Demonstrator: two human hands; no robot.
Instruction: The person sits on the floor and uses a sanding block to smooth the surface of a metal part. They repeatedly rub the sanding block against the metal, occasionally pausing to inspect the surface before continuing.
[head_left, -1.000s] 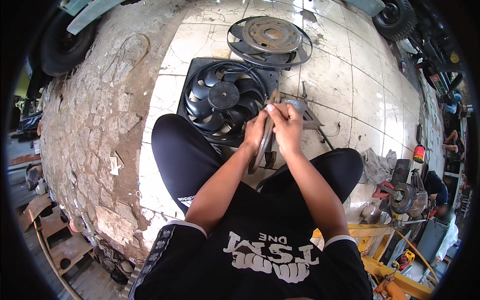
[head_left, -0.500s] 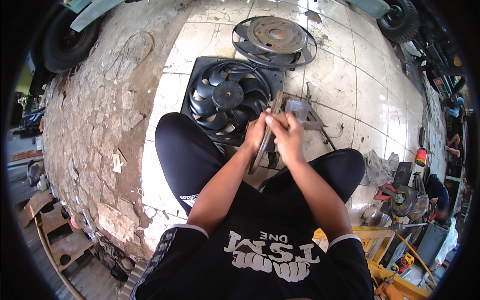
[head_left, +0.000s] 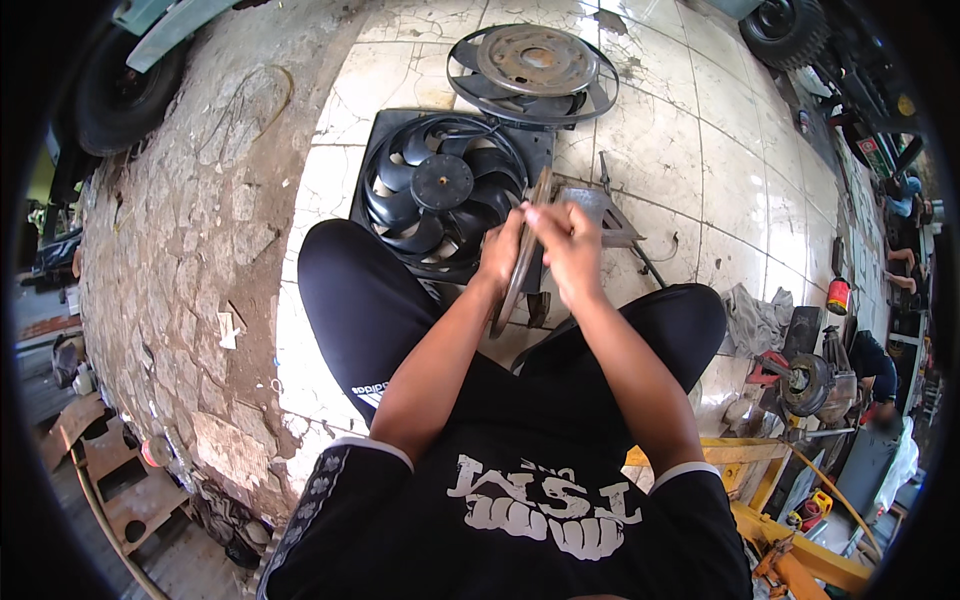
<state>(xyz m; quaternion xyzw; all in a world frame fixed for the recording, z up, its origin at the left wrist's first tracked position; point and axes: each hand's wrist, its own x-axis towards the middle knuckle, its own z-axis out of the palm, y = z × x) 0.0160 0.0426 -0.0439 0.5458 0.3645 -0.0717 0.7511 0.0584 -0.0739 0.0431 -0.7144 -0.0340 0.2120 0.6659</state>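
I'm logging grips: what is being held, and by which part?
A disc, seen edge-on: the left hand holds its upper half; the right hand is at the rim there, its grip unclear.

There are two fans (head_left: 441, 181) (head_left: 480, 88) and two discs (head_left: 517, 270) (head_left: 536, 58).

Between left hand (head_left: 498, 250) and right hand (head_left: 571, 242), on edge, a disc (head_left: 511, 292). Ahead and to the left of the hands, flat on the tiled floor (head_left: 735, 165), a shrouded radiator fan (head_left: 442, 182), just in front of the left knee (head_left: 340, 255). Beyond that, slightly rightward, a second fan (head_left: 545, 107) with another disc (head_left: 537, 59) lying on top. Just right of the hands, on the tiles, a bracket (head_left: 621, 236). Farther right, beside the right knee (head_left: 695, 312), a rag (head_left: 757, 320). Left of the tiles, paved ground (head_left: 180, 280), with a vehicle wheel (head_left: 125, 95) at the far left.
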